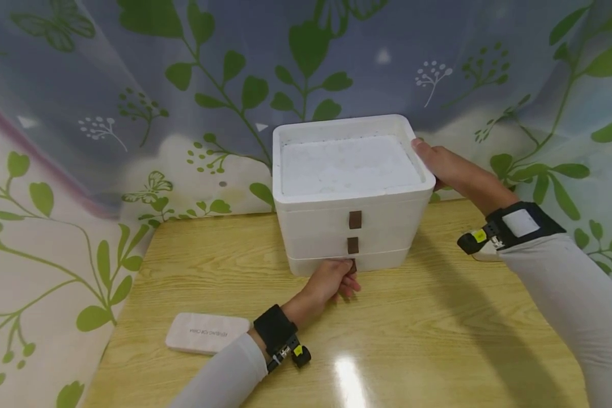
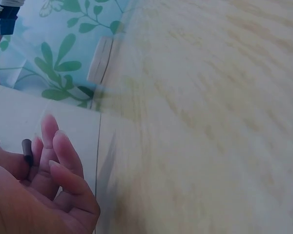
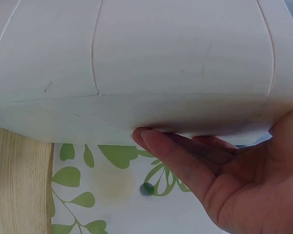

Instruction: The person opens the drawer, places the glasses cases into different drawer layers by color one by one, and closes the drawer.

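Note:
A white drawer box (image 1: 316, 226) with stacked drawers and brown pull tabs stands against the curtain at the back of the table. My left hand (image 1: 328, 283) pinches the lowest pull tab (image 2: 27, 150) between thumb and index finger, and its other fingers are loosely bent below. That lowest drawer looks flush with the box front. At the box's right rear, my right hand (image 1: 441, 161) holds the side, its thumb up at the top rim. In the right wrist view its fingers (image 3: 171, 153) lie along the box wall, with the thumb mostly hidden.
A flat pale case (image 1: 204, 333) with printed lettering lies on the wooden table (image 1: 438, 340), left of my left forearm. A small white object (image 1: 485, 252) sits partly behind my right wrist strap. The leaf-patterned curtain (image 1: 194, 113) hangs right behind the box.

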A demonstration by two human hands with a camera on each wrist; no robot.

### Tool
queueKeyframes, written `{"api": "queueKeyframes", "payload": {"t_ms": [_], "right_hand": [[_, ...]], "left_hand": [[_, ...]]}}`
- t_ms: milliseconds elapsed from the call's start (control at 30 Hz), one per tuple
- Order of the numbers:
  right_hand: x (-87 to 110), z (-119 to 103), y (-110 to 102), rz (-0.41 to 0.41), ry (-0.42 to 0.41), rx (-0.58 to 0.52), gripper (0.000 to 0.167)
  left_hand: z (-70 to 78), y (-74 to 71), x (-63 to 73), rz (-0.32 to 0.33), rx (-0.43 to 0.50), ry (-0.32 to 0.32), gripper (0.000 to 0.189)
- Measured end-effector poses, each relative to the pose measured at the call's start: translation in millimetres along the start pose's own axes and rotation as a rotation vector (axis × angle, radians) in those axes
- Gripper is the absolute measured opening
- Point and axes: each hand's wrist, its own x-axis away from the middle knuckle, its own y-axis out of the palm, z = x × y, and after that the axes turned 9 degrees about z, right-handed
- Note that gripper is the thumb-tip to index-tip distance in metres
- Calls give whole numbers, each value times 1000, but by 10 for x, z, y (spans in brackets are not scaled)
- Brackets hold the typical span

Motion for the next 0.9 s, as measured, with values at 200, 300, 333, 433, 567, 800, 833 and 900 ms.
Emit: {"api": "queueKeyframes", "payload": {"t_ms": [200, 300, 333, 433, 567, 800, 833, 900], "right_hand": [[5, 2, 16, -2, 4, 0, 90], [8, -6, 16, -5, 7, -1, 89], [10, -9, 14, -5, 10, 0, 90], [15, -9, 6, -6, 13, 5, 90], [17, -15, 7, -4, 6, 17, 90], [21, -20, -2, 1, 10, 16, 91], [21, -27, 0, 2, 8, 17, 91], [20, -35, 5, 0, 1, 19, 91]], "left_hand": [[8, -8, 22, 17, -23, 5, 44], [7, -5, 42, 23, -24, 11, 42], [7, -3, 51, 24, -27, 15, 42], [11, 2, 69, 23, -32, 22, 40], [14, 5, 96, 18, -36, 18, 39], [10, 21, 162, -11, -36, 16, 37], [7, 23, 174, -9, -33, 20, 37], [-3, 25, 197, -14, -17, 22, 37]]}}
